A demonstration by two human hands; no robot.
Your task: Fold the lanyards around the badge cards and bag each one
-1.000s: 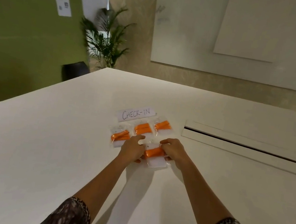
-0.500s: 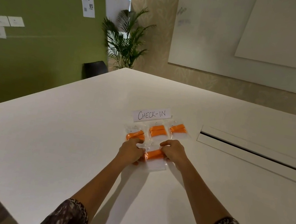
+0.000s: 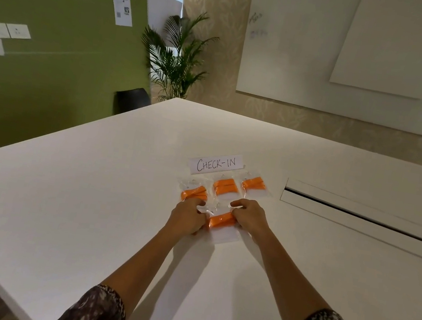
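A clear bag [image 3: 223, 233] holding a white badge card wrapped in an orange lanyard [image 3: 222, 220] lies on the white table [image 3: 88, 195]. My left hand [image 3: 188, 218] grips the bag's left side with curled fingers. My right hand [image 3: 249, 217] grips its right side. Three more bagged orange lanyards lie in a row just beyond: the left bag [image 3: 193, 191], the middle bag [image 3: 225, 187] and the right bag [image 3: 254, 184].
A paper sign reading CHECK-IN [image 3: 216, 164] lies behind the row of bags. A long cable slot [image 3: 361, 217] runs across the table at the right. A black chair [image 3: 131, 100] and a potted palm [image 3: 176, 60] stand past the far edge.
The camera has turned left, so more of the green wall shows. Both hands stay on the near bag and have closed in a little on its sides.
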